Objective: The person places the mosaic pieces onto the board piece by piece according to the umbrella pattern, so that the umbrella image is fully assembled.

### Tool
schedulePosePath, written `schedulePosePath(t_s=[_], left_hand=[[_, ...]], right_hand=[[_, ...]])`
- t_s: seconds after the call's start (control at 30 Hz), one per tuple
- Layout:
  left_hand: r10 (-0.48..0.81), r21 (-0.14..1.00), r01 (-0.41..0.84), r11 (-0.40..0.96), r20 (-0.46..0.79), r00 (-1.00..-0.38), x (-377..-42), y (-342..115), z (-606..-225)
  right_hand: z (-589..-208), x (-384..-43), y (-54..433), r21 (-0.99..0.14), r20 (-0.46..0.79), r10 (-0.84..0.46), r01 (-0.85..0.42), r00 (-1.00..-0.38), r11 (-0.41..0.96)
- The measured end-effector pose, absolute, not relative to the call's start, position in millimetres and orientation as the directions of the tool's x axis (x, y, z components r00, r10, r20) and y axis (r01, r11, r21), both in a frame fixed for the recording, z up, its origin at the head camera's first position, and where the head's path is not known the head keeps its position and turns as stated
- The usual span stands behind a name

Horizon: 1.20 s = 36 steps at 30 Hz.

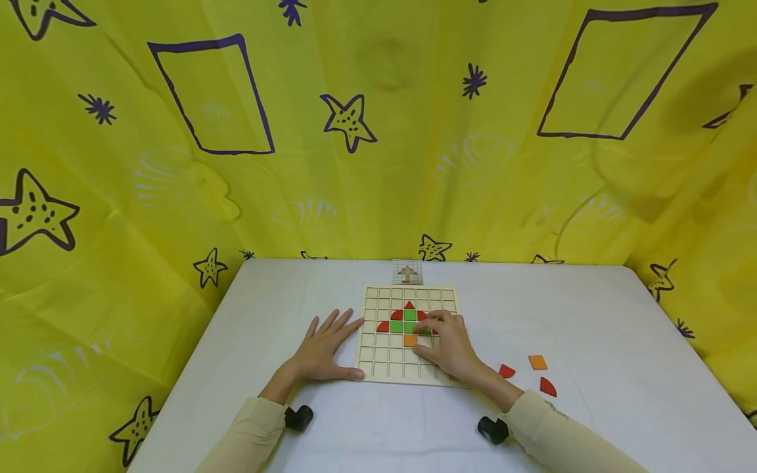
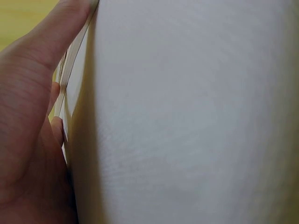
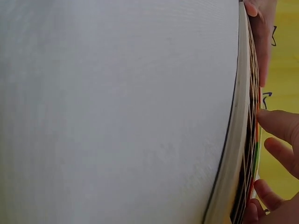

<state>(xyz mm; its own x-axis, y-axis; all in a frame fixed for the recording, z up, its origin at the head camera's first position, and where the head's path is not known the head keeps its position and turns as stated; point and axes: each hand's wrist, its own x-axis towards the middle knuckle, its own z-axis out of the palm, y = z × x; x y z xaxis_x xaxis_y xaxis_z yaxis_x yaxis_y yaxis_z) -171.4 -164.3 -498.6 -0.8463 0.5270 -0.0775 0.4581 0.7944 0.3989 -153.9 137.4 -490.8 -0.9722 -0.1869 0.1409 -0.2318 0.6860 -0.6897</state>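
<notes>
On the white table lies a wooden grid board (image 1: pixel 378 368) carrying red, green and orange tiles. A red triangle (image 1: pixel 409 305) tops the pattern, with green squares (image 1: pixel 397 326) and red quarter-round tiles (image 1: pixel 383 326) below. An orange square tile (image 1: pixel 410 341) sits under the green row. My right hand (image 1: pixel 446 338) is over the board's right part, thumb tip at the orange square and index fingertip just above it; in the right wrist view the index finger (image 3: pixel 275 149) appears lifted off the board. With fingers spread, my left hand (image 1: pixel 322 348) rests at the board's left edge.
A small pattern card (image 1: pixel 407 272) lies behind the board. To the right are a loose orange square (image 1: pixel 537 362) and two red quarter-round pieces, one (image 1: pixel 506 371) near my forearm, another (image 1: pixel 548 386) farther right. A yellow patterned curtain (image 1: pixel 390 164) surrounds the table.
</notes>
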Motion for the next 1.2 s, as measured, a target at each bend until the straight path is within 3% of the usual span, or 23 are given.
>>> schedulePosePath(t_s=[0.13,0.43,0.77,1.2], left_hand=[[0.530,0.405,0.461,0.789,-0.071,-0.845,-171,-164,-497],[0.525,0.404,0.456,0.793,-0.074,-0.848,-171,-165,-498],[0.534,0.405,0.466,0.787,-0.070,-0.842,-171,-165,-500],[0.529,0.390,0.466,0.795,-0.067,-0.846,-172,-165,-502]], right_hand=[[-486,-155,142,-0.700,0.117,-0.222,-0.239,-0.968,0.673],[-472,-155,166,-0.666,0.189,-0.364,-0.391,-0.912,0.635],[-461,-145,216,-0.579,0.286,-0.359,-0.459,-0.889,0.674],[-454,-119,291,-0.527,0.344,-0.307,-0.453,-0.887,0.719]])
